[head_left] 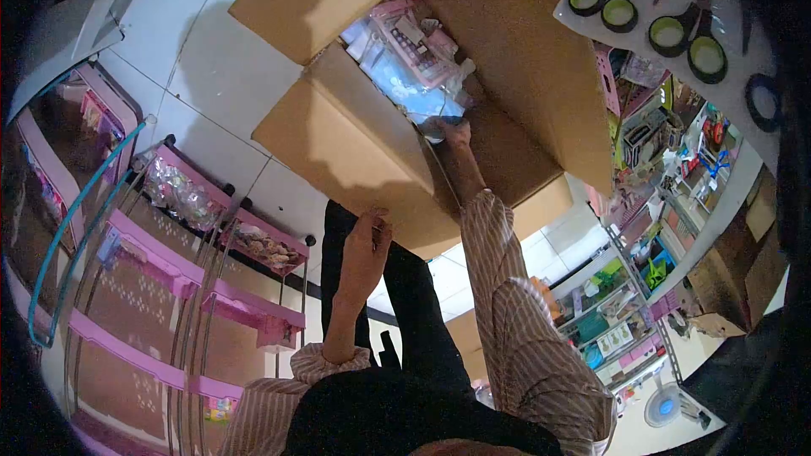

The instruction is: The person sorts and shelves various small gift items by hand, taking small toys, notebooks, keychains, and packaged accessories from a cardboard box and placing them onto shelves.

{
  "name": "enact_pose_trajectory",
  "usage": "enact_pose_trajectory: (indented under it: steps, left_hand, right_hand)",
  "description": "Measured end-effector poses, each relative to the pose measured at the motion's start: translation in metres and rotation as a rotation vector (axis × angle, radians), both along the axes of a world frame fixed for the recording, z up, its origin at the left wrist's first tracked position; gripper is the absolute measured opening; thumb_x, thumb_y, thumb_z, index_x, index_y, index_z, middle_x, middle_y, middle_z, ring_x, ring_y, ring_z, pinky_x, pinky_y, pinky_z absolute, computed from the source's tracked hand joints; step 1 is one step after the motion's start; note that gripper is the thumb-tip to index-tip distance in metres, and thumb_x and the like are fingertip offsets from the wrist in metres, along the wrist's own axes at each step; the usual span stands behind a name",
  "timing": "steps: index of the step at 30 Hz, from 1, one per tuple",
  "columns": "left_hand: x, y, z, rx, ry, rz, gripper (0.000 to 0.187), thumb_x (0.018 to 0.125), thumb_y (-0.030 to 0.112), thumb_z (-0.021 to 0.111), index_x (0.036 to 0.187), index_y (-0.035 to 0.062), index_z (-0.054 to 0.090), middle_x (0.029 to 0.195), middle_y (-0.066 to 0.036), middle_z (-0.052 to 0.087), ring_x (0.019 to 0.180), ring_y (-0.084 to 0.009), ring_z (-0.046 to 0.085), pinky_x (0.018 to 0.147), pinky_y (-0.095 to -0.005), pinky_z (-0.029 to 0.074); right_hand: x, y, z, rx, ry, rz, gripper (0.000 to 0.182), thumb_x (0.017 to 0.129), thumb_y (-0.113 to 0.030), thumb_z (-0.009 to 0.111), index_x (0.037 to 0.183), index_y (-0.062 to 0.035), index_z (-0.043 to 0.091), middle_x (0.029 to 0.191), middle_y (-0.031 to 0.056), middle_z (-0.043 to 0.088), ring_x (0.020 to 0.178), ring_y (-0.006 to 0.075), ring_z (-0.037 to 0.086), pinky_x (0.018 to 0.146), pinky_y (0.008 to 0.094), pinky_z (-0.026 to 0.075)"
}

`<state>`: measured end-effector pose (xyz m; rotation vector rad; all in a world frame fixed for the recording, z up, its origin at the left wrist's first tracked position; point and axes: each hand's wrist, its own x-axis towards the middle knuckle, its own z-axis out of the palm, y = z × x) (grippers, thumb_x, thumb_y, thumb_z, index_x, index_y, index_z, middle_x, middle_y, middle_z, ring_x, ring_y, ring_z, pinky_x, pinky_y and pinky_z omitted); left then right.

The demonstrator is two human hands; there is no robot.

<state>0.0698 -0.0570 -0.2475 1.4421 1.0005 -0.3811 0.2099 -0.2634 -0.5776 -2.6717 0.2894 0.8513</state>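
Note:
A large open cardboard box (355, 143) stands in front of me with its flaps folded outward. Inside it lie a pink plastic item (422, 55) and light blue packaging (397, 84) in clear wrap. My right hand (452, 131) reaches down into the box beside the blue packaging; its fingers are in shadow, and what they touch is hard to make out. My left hand (369, 245) hangs near the box's lower flap, over my dark trousers, with its fingers curled and nothing visible in them.
Pink shelves (152, 249) on metal posts stand at the left, holding wrapped goods. Scissors (619, 13) with green and black handles are at the upper right. Crowded racks (604, 312) fill the right side. Tiled floor (203, 51) shows behind the box.

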Motion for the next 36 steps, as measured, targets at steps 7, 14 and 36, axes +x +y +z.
enact_pose_trajectory:
  steps: [7,14,36]
  left_hand:
    - [0.005,0.001,0.005,0.024,0.012,-0.025,0.017,0.077,0.006,0.047,0.093,0.0002,0.044,0.073,-0.013,0.051,0.06,-0.0202,0.052,0.053,-0.0288,0.041]
    - [0.007,0.006,0.006,0.029,-0.024,-0.036,0.016,0.076,0.005,0.048,0.092,0.0004,0.045,0.073,-0.013,0.051,0.059,-0.0192,0.051,0.053,-0.0272,0.041]
    - [-0.005,0.008,-0.004,0.038,0.072,-0.004,0.016,0.079,0.011,0.047,0.09,-0.0003,0.048,0.072,-0.01,0.053,0.064,-0.0147,0.049,0.059,-0.0261,0.039]
  right_hand:
    - [0.018,0.047,0.111,0.47,0.154,-0.367,0.027,0.066,-0.017,0.061,0.08,0.0049,0.053,0.074,0.0052,0.053,0.063,0.0128,0.045,0.056,0.0287,0.039]
    - [0.028,0.085,0.162,0.65,0.049,-0.463,0.022,0.07,-0.007,0.055,0.088,0.003,0.049,0.081,0.0074,0.052,0.072,0.0133,0.047,0.063,0.0262,0.04]
    - [0.025,0.061,0.093,0.511,-0.138,-0.421,0.014,0.073,-0.008,0.045,0.08,0.0002,0.054,0.075,0.0084,0.057,0.069,0.0157,0.051,0.062,0.0281,0.042]
